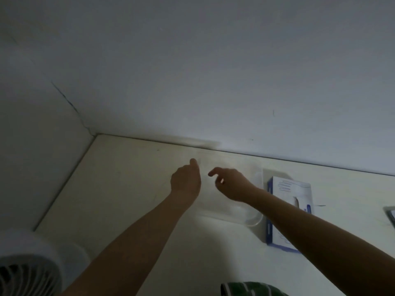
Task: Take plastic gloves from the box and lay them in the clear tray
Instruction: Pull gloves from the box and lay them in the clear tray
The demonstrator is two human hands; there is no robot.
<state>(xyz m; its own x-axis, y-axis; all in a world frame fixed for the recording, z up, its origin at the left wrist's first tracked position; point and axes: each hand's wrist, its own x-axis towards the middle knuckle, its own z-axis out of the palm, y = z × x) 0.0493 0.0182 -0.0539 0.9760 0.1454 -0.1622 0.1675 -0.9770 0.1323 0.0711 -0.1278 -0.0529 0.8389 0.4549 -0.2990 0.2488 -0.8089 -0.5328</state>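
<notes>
Over clear tray (255, 223), left hand (185, 180) and right hand (232, 184), fingers (213, 172) half-curled

bare table (128, 189) left of tray (255, 218); box (286, 210) crowds its right.

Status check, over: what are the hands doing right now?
Left hand, right hand over tray, fingers curled. Glove too faint to confirm. Box beside tray; nothing in the way.

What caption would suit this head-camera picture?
Left hand and right hand reach toward the clear tray; glove box lies to its right.
</notes>
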